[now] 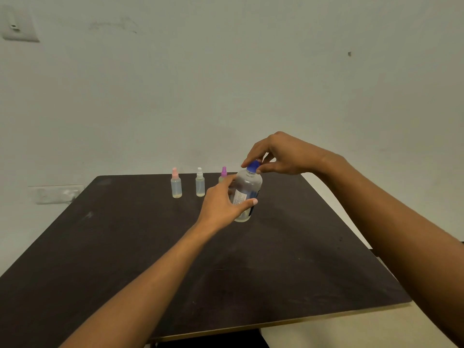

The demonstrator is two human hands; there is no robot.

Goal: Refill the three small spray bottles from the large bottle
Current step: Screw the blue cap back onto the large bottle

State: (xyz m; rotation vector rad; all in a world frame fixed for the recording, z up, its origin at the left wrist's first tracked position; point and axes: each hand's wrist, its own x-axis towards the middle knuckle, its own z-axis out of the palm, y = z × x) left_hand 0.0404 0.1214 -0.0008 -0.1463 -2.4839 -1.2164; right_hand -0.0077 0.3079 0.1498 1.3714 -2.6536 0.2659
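A dark counter (125, 247) stands against a pale wall, with a socket plate (56, 194) on the wall just off the counter's far left corner. Along the far edge, a little left of its middle, three small spray bottles stand upright in a row. First comes the pink-capped spray bottle (176, 183), near it but apart the white-capped spray bottle (200, 183), then the purple-capped spray bottle (223, 173), whose body is mostly hidden behind the left hand (222, 204). The first two show a pale liquid low in their clear bodies.

The left hand reaches in from the near edge and grips the large bottle (247, 189) around its middle. Its fingers are curled around the far side and the thumb (247, 203) lies across the label. The large bottle is clear, with a printed label, and leans slightly to the right. It sits close to the far edge, just right of the purple-capped one. Whether its base rests on the counter cannot be told.

Its blue cap (253, 166) is on the neck. The right hand (281, 154) comes from the right above it — fingers (253, 156) and thumb closed in a pinch on the cap.
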